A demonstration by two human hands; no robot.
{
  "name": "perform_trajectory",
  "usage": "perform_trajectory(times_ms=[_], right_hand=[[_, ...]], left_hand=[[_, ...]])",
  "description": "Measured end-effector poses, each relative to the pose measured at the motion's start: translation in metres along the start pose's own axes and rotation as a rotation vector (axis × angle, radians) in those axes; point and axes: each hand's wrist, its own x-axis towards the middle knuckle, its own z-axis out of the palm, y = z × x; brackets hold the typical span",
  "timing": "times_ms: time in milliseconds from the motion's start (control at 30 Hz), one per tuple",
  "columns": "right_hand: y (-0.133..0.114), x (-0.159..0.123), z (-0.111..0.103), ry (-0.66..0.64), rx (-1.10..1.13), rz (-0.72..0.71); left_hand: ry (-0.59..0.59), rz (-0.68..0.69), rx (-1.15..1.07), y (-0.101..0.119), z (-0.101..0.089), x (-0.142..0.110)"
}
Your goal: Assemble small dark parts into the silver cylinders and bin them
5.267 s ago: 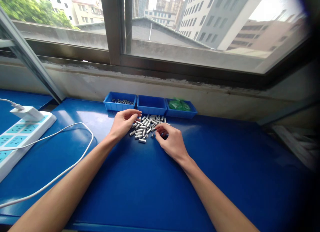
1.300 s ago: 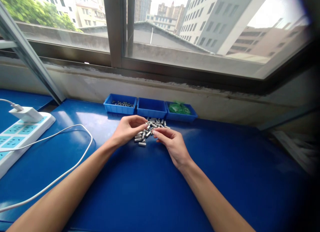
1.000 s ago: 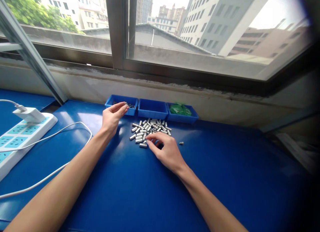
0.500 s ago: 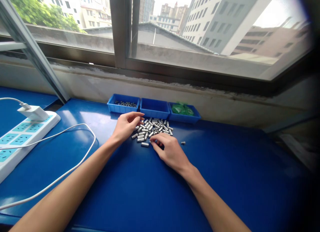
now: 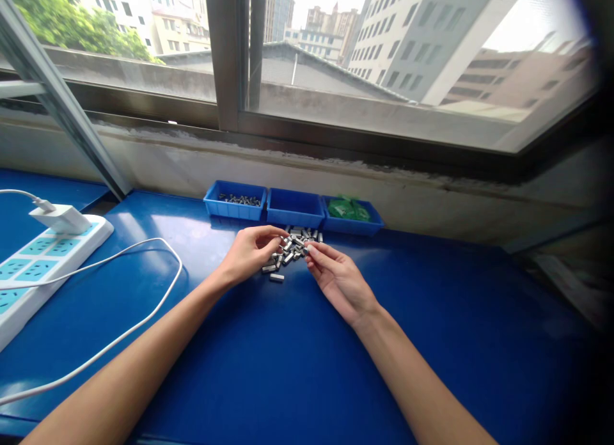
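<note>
A heap of silvery hexagonal standoffs point(image 5: 297, 240) lies on the blue tabletop, partly hidden by both hands. My left hand point(image 5: 252, 253) reaches over its left side, thumb and forefinger curled into a pinch at the standoffs; what is between their tips cannot be made out. At the heap's right edge, my right hand point(image 5: 341, 275) is closed, thumb against forefinger, with a small metal screw point(image 5: 306, 250) at the fingertips, mostly covered. One single standoff point(image 5: 277, 277) rests apart, in front of the heap.
Behind the heap, three blue bins stand in a row: one with small screws point(image 5: 240, 200), a middle bin point(image 5: 295, 216), and one with green plastic bags point(image 5: 348, 208). At left are a white power strip point(image 5: 103, 227), a charger point(image 5: 66, 219) and a looping white cable point(image 5: 163, 298).
My right hand has turned and lifted slightly; the loose screw that lay right of it is gone from the table. My left hand has moved right and down, onto the standoffs.
</note>
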Motion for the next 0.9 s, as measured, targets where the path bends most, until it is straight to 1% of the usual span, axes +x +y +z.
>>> perform_trajectory(times_ms=[100, 167, 433, 567, 633, 700, 767, 833, 900], right_hand=[[0.000, 0.002, -0.001, 0.019, 0.083, 0.034], [0.002, 0.003, -0.003, 0.026, 0.095, 0.040], [0.006, 0.003, -0.003, 0.030, 0.059, 0.010], [0.009, 0.001, 0.000, 0.013, 0.024, -0.012], [0.010, 0.000, 0.002, -0.010, -0.011, -0.024], [0.010, -0.001, 0.002, -0.022, -0.047, -0.034], [0.010, -0.001, 0.002, -0.030, -0.090, -0.054], [0.010, -0.001, 0.002, -0.035, -0.177, -0.098], [0.011, -0.002, 0.002, -0.037, -0.347, -0.171]], left_hand=[[-0.001, 0.003, -0.004, 0.000, 0.001, -0.001], [0.000, 0.014, 0.001, 0.001, 0.002, -0.001], [-0.093, 0.099, 0.062, 0.009, 0.006, -0.007], [-0.153, 0.133, -0.002, 0.010, 0.011, -0.009], [-0.153, 0.157, -0.029, 0.009, 0.013, -0.010], [-0.131, 0.167, -0.043, 0.009, 0.014, -0.009], [-0.085, 0.158, -0.062, 0.008, 0.012, -0.006], [-0.001, 0.134, -0.092, 0.007, 0.007, -0.001], [0.117, 0.106, -0.130, 0.005, -0.002, 0.006]])
